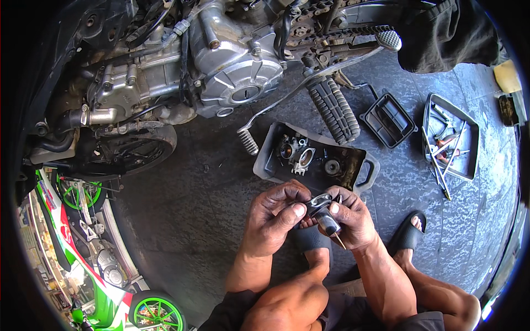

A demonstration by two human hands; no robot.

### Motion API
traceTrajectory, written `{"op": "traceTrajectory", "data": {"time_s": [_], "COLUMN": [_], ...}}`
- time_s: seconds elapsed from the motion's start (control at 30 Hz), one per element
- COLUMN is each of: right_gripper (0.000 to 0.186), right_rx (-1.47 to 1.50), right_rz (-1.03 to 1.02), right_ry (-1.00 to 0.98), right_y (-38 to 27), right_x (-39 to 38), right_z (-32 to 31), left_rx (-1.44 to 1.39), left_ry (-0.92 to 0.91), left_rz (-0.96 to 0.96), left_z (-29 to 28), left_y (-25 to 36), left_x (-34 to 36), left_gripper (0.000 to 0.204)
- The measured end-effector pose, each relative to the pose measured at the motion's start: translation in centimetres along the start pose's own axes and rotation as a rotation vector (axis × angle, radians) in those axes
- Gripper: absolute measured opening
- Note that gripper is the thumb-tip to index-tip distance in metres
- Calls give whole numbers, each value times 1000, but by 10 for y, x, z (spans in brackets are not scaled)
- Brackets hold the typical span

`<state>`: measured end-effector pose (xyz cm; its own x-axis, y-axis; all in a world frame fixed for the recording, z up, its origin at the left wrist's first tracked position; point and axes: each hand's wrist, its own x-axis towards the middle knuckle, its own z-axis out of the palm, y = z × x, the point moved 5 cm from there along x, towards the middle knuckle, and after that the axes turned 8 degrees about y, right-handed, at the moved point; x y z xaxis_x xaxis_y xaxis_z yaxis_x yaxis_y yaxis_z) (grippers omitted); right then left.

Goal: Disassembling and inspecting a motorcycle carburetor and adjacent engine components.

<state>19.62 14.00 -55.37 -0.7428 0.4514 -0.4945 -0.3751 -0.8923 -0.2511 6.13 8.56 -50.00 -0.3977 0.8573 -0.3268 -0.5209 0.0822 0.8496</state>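
Observation:
A carburetor slide (329, 223) with a black rubber diaphragm and a thin brass-coloured needle is held in front of me, over my lap. My left hand (276, 218) pinches the diaphragm's left edge between thumb and fingers. On the other side, my right hand (353, 220) grips the rim and the metal body, its thumb on top. The needle points down and to the right. Just beyond my hands sits a grey plastic container (366, 172) with a handle. A carburetor body (298, 153) and a small round part (332, 167) lie inside it.
A motorcycle engine (237, 71) fills the upper left, with a footrest (333, 110) and a pedal lever (248, 141) jutting out. To the right are a black box-shaped cover (388, 120) and a tray (471, 171) of tools. A green-wheeled motorcycle (105, 270) stands at lower left.

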Motion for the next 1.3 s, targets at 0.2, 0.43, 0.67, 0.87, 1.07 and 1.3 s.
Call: {"op": "traceTrajectory", "data": {"time_s": [0.2,0.43,0.67,0.87,1.07,1.3], "right_gripper": [24,24,20,32,37,21], "right_rx": [44,97,266,65,-317,-370], "right_rz": [37,88,179,39,-81,-175], "right_ry": [1,-30,-81,-93,-126,-189], "right_y": [4,7,11,-4,-23,-24], "right_x": [1,2,0,2,5,4], "right_z": [-3,-5,-2,2,4,6], "left_rx": [-59,-120,-78,-26,149,289], "left_ry": [11,21,7,20,6,-51], "left_rz": [-62,-125,-157,-175,-205,-156], "left_z": [5,7,8,8,9,17], "left_y": [0,-2,-4,-4,6,13], "left_x": [-2,-3,-3,-3,-6,-6], "left_gripper": [13,15,16,17,13,9]}}
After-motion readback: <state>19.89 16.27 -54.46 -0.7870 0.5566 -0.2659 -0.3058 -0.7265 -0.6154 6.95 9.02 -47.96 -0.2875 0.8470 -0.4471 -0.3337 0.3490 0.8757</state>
